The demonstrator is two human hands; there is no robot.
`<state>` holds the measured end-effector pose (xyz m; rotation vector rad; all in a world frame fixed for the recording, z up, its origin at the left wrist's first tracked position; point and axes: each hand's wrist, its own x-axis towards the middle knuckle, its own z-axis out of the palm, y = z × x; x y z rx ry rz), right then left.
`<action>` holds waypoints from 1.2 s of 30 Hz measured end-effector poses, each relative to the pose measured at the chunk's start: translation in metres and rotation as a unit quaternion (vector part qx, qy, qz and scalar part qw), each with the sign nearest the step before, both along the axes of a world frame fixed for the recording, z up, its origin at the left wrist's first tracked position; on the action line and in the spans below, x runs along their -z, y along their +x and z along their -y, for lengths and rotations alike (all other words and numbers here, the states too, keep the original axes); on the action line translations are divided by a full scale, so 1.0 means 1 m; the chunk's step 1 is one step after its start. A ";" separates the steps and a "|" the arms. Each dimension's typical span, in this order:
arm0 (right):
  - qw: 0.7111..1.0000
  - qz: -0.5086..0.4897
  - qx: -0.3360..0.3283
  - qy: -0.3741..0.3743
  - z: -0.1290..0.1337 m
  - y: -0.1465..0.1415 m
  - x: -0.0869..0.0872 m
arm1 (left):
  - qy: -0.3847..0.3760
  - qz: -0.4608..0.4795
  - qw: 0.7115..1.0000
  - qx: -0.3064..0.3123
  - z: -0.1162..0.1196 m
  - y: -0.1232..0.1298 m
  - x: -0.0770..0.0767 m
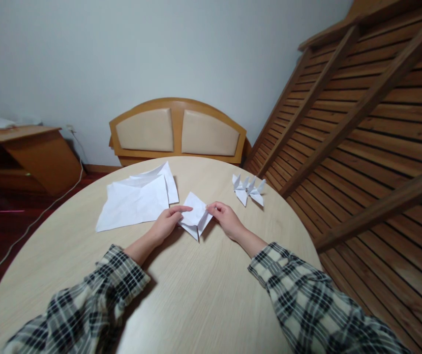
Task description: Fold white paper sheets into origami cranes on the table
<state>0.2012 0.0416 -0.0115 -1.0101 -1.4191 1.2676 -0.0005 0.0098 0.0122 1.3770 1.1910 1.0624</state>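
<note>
A partly folded piece of white paper (195,210) lies between my hands near the middle of the round table, its near side split into two pointed flaps. My left hand (167,222) grips its left edge, thumb or finger stretched over the top. At the right corner, my right hand (226,219) pinches the paper between thumb and fingers. Beyond my left hand rests a stack of loose white paper sheets (135,204). To the right stand folded paper cranes (248,188), close together with their wings or points up.
The round wooden table (203,295) fills the foreground. Behind it stands a headboard (177,129) against the wall. Slatted wooden boards (366,128) lean at the right. A desk (41,157) and a white cable (45,211) are at the left.
</note>
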 end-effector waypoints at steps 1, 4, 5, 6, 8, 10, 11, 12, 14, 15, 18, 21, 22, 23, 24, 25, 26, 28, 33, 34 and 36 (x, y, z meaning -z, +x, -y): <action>1.000 -0.003 -0.001 -0.001 0.000 0.000 0.000 | -0.001 0.002 1.000 0.000 0.000 0.000 0.000; 1.000 -0.014 0.001 -0.006 -0.001 0.000 0.001 | -0.008 0.026 1.000 0.013 0.000 -0.001 0.000; 1.000 -0.016 0.003 -0.009 -0.001 0.000 0.001 | -0.011 0.033 0.999 0.022 0.000 -0.002 -0.001; 1.000 -0.017 0.006 -0.012 -0.001 0.001 0.001 | -0.012 0.037 0.999 0.031 0.001 -0.002 -0.002; 1.000 -0.021 0.008 -0.020 0.000 0.001 0.001 | -0.001 0.030 0.998 0.049 0.002 -0.002 -0.004; 0.999 -0.029 0.006 -0.028 0.000 0.002 0.001 | 0.025 0.014 0.998 0.058 0.003 -0.003 -0.006; 0.999 -0.034 0.005 -0.031 0.001 0.002 0.000 | 0.036 0.008 0.997 0.061 0.003 -0.003 -0.006; 0.999 -0.039 0.004 -0.033 0.001 0.002 0.000 | 0.041 0.004 0.997 0.065 0.004 -0.003 -0.006; 0.998 -0.047 0.003 -0.037 0.002 0.002 -0.001 | 0.035 0.003 0.997 0.075 0.003 -0.003 -0.004; 0.998 -0.048 0.004 -0.038 0.002 0.002 -0.001 | 0.028 0.004 0.996 0.080 0.003 -0.002 -0.002; 0.999 -0.037 0.007 -0.033 0.002 0.001 -0.001 | 0.029 -0.007 0.997 0.074 0.001 -0.002 0.003; 1.000 -0.012 0.004 -0.008 0.001 0.001 -0.001 | 0.059 -0.022 0.997 0.044 -0.001 -0.003 0.005; 1.000 -0.004 0.001 0.001 0.002 0.001 -0.001 | 0.067 -0.022 0.997 0.034 -0.001 -0.003 0.005; 1.000 0.002 -0.003 0.007 0.002 0.001 -0.002 | 0.071 -0.019 0.997 0.026 -0.001 -0.003 0.005; 1.000 0.005 -0.007 0.010 0.002 0.001 -0.003 | 0.071 -0.015 0.997 0.019 -0.001 -0.003 0.004; 1.000 0.007 -0.012 0.011 0.003 0.000 -0.003 | 0.068 -0.009 0.998 0.014 -0.001 -0.002 0.004; 1.000 0.007 -0.015 0.012 0.004 0.000 -0.005 | 0.063 -0.002 0.998 0.011 -0.001 -0.002 0.004; 1.000 0.006 -0.022 0.012 0.006 0.000 -0.007 | 0.053 0.013 0.998 0.008 0.000 -0.002 0.005; 0.999 -0.006 -0.031 0.009 0.008 0.000 -0.009 | 0.037 0.027 0.999 0.001 -0.001 -0.001 0.007; 0.999 -0.010 -0.033 0.008 0.008 0.000 -0.009 | 0.033 0.028 0.999 0.001 -0.001 -0.001 0.007; 0.999 -0.020 -0.038 0.007 0.008 0.000 -0.008 | 0.024 0.037 0.999 -0.002 -0.001 -0.001 0.006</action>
